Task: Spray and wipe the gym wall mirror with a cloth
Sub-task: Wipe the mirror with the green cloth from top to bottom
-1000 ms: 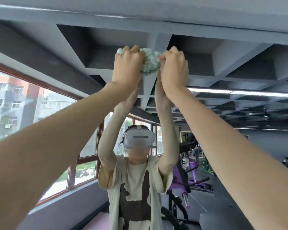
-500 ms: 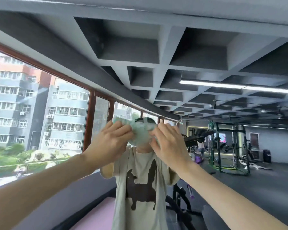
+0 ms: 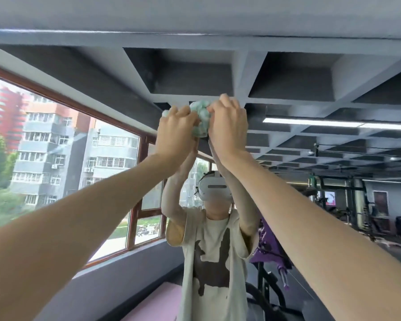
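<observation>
The wall mirror [image 3: 310, 93] fills the view and reflects the gym and my own body. A bunched pale green cloth [image 3: 200, 117] is pressed high up on the glass, near the mirror's top. My left hand [image 3: 176, 133] grips its left side and my right hand [image 3: 228, 126] grips its right side, fingers curled into the fabric. Both arms reach up and forward. No spray bottle is in view.
In the reflection, a person in a headset [image 3: 214, 188] and beige shirt stands right ahead. Windows with a brown frame [image 3: 134, 205] run along the left. Purple gym equipment [image 3: 269, 249] and a black rack [image 3: 357, 205] stand to the right. A pink mat [image 3: 158, 304] lies low.
Both hands carried the cloth down the glass to face height half a second ago, then back up near the mirror's top. The view tilted with them.
</observation>
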`<state>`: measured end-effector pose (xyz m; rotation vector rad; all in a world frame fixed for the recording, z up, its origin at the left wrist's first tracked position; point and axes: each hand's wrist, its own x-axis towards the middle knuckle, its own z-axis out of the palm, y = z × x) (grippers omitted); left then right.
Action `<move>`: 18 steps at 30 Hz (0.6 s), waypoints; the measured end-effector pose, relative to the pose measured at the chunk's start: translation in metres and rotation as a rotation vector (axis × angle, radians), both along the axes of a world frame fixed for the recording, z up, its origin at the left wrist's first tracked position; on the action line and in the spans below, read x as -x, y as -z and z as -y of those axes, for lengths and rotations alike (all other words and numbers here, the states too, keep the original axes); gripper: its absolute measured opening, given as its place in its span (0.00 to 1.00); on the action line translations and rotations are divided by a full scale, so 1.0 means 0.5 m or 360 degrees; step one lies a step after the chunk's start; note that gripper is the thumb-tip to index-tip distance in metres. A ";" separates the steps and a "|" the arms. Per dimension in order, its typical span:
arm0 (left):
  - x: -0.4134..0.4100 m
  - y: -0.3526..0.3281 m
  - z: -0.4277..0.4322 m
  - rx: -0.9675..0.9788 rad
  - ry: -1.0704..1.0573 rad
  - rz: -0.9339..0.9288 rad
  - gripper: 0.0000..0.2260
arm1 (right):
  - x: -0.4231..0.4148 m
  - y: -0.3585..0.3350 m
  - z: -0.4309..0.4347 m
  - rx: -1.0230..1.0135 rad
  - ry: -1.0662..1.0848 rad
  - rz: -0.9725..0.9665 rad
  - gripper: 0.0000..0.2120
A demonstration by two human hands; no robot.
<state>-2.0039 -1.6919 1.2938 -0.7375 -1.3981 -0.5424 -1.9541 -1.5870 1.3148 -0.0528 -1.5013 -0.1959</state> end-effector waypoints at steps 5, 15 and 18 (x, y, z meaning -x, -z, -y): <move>0.067 0.129 0.087 0.0503 -0.0116 -0.0456 0.13 | -0.001 0.143 -0.036 -0.0433 -0.0020 -0.0017 0.03; 0.101 -0.159 0.141 0.0078 -0.0162 -0.0241 0.10 | 0.064 -0.128 0.042 -0.0176 0.0056 -0.0182 0.11; 0.115 -0.247 0.150 0.0015 -0.0247 -0.0217 0.13 | 0.088 -0.217 0.066 -0.0118 0.0093 -0.0226 0.13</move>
